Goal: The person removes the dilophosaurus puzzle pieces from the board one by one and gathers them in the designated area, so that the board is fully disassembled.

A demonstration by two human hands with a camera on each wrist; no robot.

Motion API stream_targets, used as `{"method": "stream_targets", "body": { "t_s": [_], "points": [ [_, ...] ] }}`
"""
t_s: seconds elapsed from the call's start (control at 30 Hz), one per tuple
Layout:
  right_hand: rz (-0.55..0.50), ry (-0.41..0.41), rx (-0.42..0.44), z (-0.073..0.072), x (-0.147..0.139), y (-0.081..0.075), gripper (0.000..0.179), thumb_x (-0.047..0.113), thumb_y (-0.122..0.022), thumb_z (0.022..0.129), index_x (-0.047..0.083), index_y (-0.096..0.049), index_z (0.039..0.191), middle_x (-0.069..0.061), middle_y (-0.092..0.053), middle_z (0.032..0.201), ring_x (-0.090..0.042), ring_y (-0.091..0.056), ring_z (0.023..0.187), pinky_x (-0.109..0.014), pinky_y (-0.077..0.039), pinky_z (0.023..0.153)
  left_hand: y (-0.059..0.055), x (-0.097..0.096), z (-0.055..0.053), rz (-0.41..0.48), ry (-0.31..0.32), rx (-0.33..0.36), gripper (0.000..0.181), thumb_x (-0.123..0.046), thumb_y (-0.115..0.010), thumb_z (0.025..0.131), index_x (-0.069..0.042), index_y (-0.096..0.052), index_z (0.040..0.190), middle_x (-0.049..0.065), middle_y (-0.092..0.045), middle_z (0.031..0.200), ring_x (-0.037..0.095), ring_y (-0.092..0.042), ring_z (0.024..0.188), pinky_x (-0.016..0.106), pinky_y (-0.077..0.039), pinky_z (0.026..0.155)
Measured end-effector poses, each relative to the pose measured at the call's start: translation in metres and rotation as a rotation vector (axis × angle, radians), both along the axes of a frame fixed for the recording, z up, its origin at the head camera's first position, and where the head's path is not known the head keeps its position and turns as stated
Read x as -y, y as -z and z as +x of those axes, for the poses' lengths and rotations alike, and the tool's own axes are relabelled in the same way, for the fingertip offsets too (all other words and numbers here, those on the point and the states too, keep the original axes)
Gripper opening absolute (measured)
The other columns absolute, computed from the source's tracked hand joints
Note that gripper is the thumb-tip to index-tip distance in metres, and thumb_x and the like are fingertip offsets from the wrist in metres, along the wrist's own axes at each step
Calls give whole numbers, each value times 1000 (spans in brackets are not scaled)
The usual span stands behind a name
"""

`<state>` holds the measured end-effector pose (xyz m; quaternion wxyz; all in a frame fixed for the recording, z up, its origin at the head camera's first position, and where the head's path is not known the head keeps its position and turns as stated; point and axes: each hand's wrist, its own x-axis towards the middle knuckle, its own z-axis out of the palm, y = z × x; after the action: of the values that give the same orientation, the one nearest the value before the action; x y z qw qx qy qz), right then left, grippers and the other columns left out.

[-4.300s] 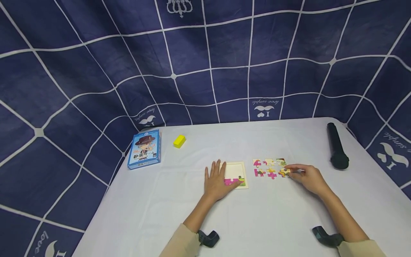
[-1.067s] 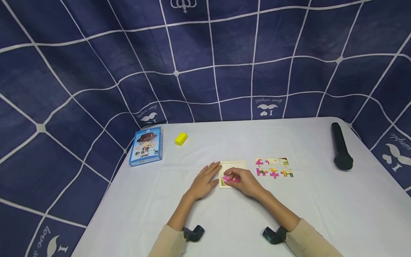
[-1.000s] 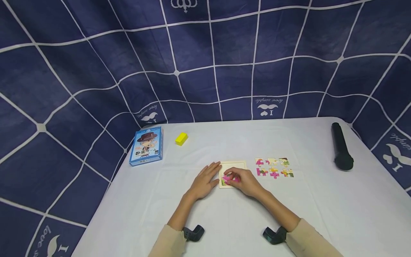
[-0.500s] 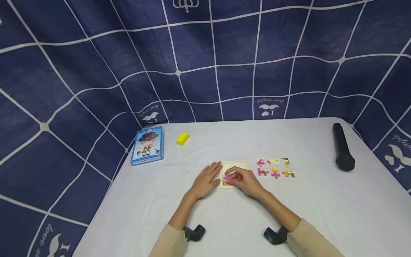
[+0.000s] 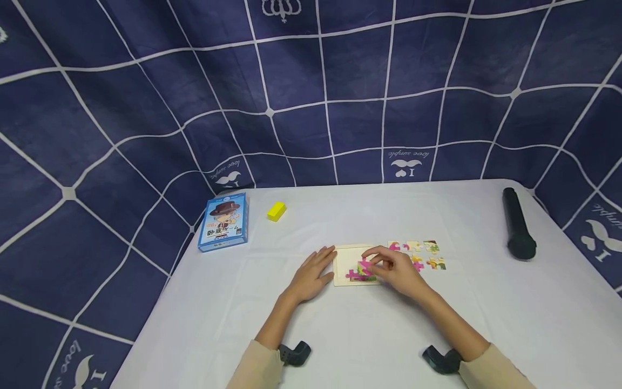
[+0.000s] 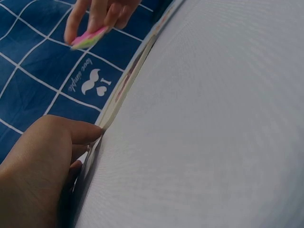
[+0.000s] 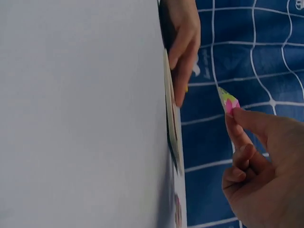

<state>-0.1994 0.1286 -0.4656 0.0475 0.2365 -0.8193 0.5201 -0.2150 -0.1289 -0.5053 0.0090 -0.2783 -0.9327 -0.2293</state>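
My right hand (image 5: 399,270) pinches a pink and green jigsaw piece (image 7: 230,101) between thumb and fingertips. In the right wrist view the piece is held up clear of the puzzle tray, tilted. Below it in the head view is the square, light wooden puzzle tray (image 5: 347,255), with other pink and green jigsaw pieces (image 5: 355,276) along its near side, partly covered by the held piece. My left hand (image 5: 309,276) lies beside the tray, its fairly straight fingers at the left edge; the thumb (image 6: 88,131) touches the rim in the left wrist view.
Several loose jigsaw pieces (image 5: 431,246) lie in two rows right of the tray, some behind my right hand. A yellow block (image 5: 276,211) and a blue illustrated box (image 5: 223,221) are at the back left. A black microphone-shaped object (image 5: 519,224) lies far right.
Earlier my right hand left the loose pieces for the tray, and my left hand slid off to its left edge. In the last half second my right hand moved right, with the piece lifted.
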Motion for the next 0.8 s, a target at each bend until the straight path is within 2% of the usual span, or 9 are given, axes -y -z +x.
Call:
{"method": "stream_targets", "body": {
  "t_s": [0.23, 0.4, 0.57, 0.8],
  "points": [
    [85, 93, -44, 10, -42, 0, 29, 4, -74, 76, 17, -67, 101, 6, -65, 76, -7, -37, 53, -21, -31, 43, 2, 1, -1, 4, -8, -5, 54, -29, -47, 95, -11, -34, 143, -2, -24, 151, 14, -16, 138, 31, -10, 113],
    [147, 85, -12, 16, -64, 7, 29, -1, -72, 76, 14, -67, 100, 6, -63, 73, -4, -35, 51, -20, -30, 42, 4, 1, -2, 8, -7, 1, 54, -29, -47, 94, -12, -34, 144, -3, -24, 151, 13, -15, 138, 30, -9, 113],
    [177, 38, 5, 18, -72, 14, 27, -4, -69, 76, 10, -67, 99, 6, -62, 72, -3, -34, 49, -20, -29, 41, 3, 1, -1, 10, -14, 0, 54, -29, -47, 94, -11, -34, 143, -3, -24, 151, 14, -16, 138, 31, -10, 113],
    [244, 121, 31, 18, -71, 24, 28, 0, -72, 76, 15, -67, 99, 8, -63, 73, -4, -35, 50, -21, -30, 43, 1, -2, 0, 23, -8, 0, 54, -28, -47, 94, -10, -35, 143, -2, -25, 150, 15, -17, 138, 32, -10, 113]
  ]
}}
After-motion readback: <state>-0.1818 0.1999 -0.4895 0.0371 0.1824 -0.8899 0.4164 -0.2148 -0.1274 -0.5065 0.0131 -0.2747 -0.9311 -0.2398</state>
